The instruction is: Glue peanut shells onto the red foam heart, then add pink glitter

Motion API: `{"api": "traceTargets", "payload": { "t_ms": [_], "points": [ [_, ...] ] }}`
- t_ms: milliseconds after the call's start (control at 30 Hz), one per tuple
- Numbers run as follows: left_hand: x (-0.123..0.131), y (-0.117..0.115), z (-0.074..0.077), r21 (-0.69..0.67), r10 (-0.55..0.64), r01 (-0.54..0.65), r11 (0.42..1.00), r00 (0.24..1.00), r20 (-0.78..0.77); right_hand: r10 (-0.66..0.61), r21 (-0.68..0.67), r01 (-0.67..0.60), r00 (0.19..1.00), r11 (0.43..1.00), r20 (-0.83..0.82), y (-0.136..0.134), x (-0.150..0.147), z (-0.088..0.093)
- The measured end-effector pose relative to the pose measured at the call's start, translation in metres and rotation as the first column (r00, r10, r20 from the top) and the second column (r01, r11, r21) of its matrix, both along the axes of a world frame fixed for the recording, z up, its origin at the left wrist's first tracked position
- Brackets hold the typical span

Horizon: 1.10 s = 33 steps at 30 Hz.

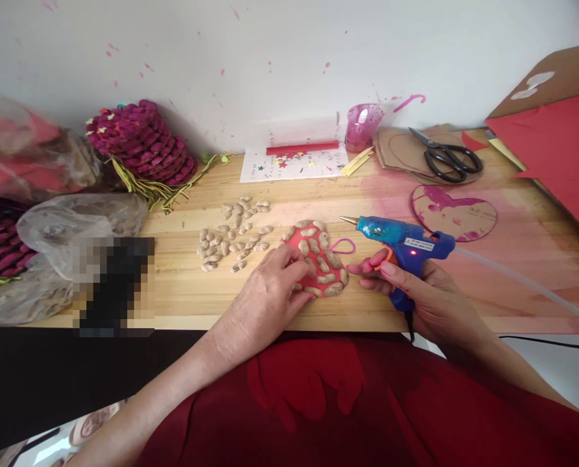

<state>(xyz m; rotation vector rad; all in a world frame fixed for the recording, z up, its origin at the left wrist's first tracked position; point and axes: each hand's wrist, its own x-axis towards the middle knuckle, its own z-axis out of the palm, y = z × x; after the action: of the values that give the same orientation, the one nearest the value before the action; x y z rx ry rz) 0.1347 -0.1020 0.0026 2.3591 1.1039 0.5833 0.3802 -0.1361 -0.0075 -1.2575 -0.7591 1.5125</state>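
Observation:
My right hand grips a blue hot glue gun by its handle, with fingers at the orange trigger. A small red light glows on its side, and the metal nozzle points left above the table. My left hand lies over the left side of a red shape covered with peanuts. Its fingers are bent down onto that piece, and whatever lies under the fingertips is hidden. A pink loop sticks out from the piece's right side. Loose peanuts are scattered to the left of it.
Black scissors rest on cardboard at the back right, near a paint-smeared cardboard heart. A pink cup stands by a sheet with star stickers. Plastic bags and a magenta peanut bundle crowd the left.

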Motion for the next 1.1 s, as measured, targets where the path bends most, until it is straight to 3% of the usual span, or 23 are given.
{"api": "traceTargets", "payload": {
  "t_ms": [367, 800, 1100],
  "points": [
    [0.012, 0.011, -0.003, 0.139, 0.041, -0.038, 0.99, 0.999, -0.016, -0.013, 0.02, 0.013, 1.0, 1.0, -0.018, 0.001, 0.0, -0.003],
    [0.019, 0.012, -0.009, 0.112, 0.038, -0.031, 0.993, 0.998, -0.059, -0.002, -0.015, 0.002, 1.0, 1.0, 0.004, 0.001, 0.001, -0.001],
    [0.015, 0.013, 0.004, 0.11, 0.062, -0.064, 0.992, 0.998, 0.019, -0.029, -0.028, 0.029, 1.0, 0.999, 0.004, 0.0, -0.001, 0.001]
  ]
}}
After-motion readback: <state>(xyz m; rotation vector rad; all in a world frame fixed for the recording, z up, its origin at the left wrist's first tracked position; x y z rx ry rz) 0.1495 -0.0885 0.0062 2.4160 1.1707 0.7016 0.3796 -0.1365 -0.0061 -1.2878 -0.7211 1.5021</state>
